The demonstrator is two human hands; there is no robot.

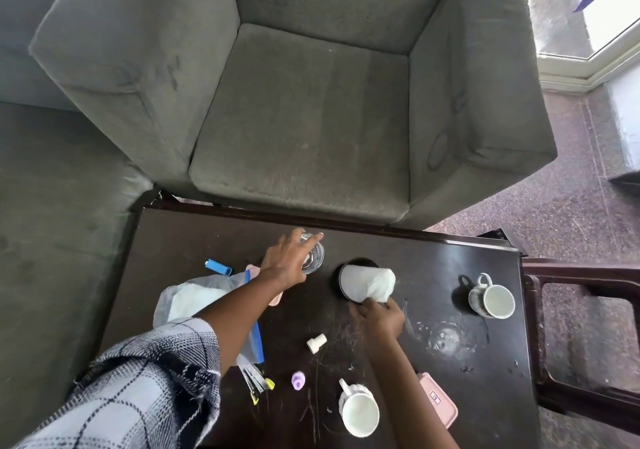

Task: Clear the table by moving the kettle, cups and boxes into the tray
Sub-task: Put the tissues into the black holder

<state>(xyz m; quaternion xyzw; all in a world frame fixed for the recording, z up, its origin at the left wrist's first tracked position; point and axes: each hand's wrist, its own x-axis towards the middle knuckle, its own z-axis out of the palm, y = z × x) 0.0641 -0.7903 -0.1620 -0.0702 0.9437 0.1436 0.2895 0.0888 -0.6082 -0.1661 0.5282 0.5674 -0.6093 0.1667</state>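
Our left hand (284, 261) grips the glass (315, 258) near the tabletop's (433, 265) far edge. Our right hand (379, 315) pinches a cloth (381, 286) against the tipped cup (356, 284). We should lift the glass upright; no tray shows.

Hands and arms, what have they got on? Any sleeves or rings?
The left arm wears a checked sleeve, pale grey-blue with dark lines and a fuzzy edge, ending well before the wrist. The right arm shows no sleeve. The left hand and right hand have no gloves, and no watch or ring that I can make out.
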